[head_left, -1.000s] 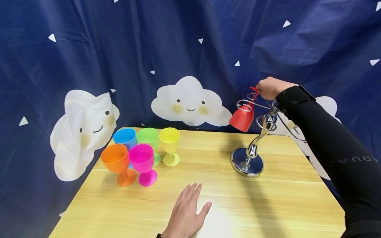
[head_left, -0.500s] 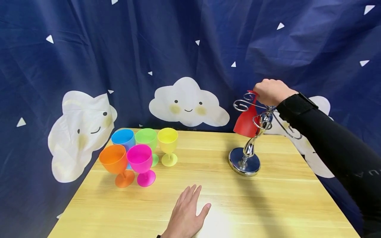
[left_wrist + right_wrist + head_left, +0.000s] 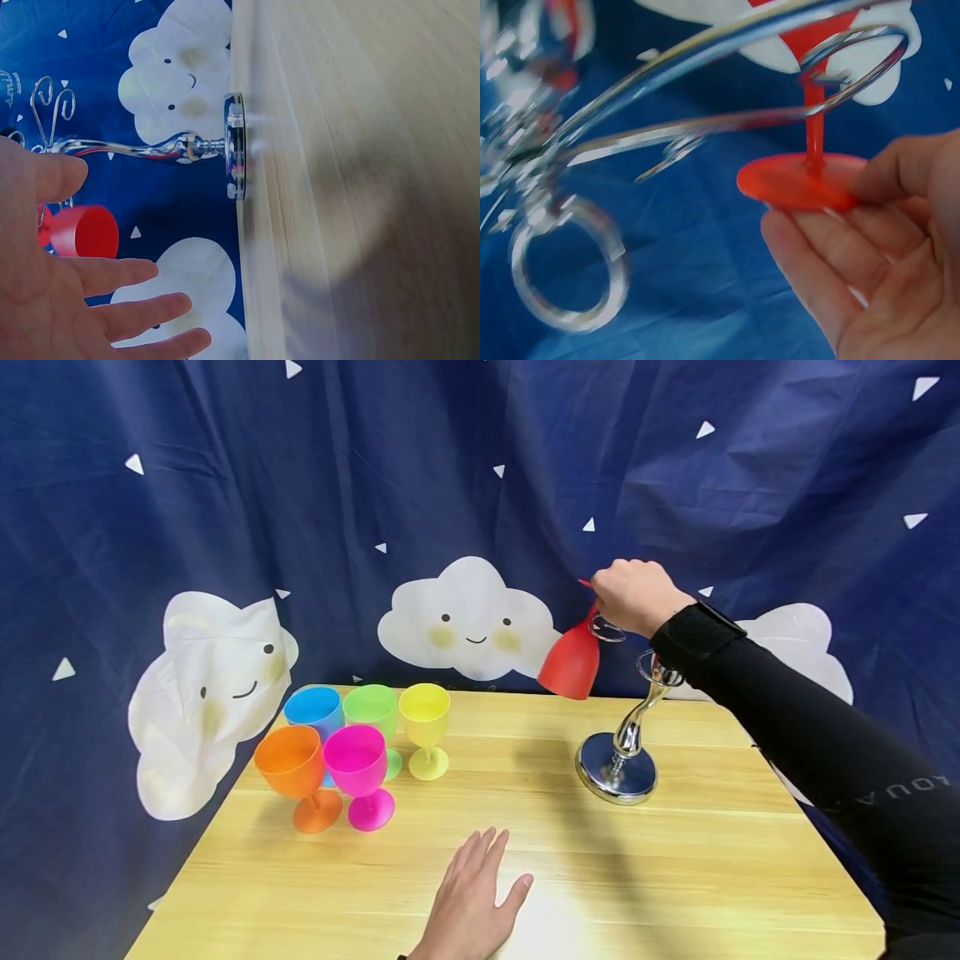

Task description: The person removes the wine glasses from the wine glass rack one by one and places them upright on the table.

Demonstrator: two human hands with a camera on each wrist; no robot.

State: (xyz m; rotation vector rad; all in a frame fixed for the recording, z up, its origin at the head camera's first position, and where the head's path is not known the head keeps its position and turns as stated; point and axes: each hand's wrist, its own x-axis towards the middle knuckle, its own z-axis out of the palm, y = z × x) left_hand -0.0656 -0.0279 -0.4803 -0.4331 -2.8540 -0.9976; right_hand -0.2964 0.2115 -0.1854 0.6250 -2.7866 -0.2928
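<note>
My right hand pinches the flat foot of a red plastic goblet, which hangs tilted with its bowl downward. In the right wrist view, the thumb and fingers hold opposite faces of that red foot. A shiny chrome stemware rack with curled wire arms and a round base stands beside it. The goblet's stem overlaps a wire loop in the right wrist view. Down at the front of the table, my left hand is flat and spread, holding nothing.
On the left stand several upright goblets: orange, blue, green, pink and yellow. They share the light wooden table. Behind it hangs a dark blue curtain with smiling clouds.
My right hand has moved to the left with the red goblet, whose bowl now hangs left of the rack's stem instead of against it. The left hand stays in place.
</note>
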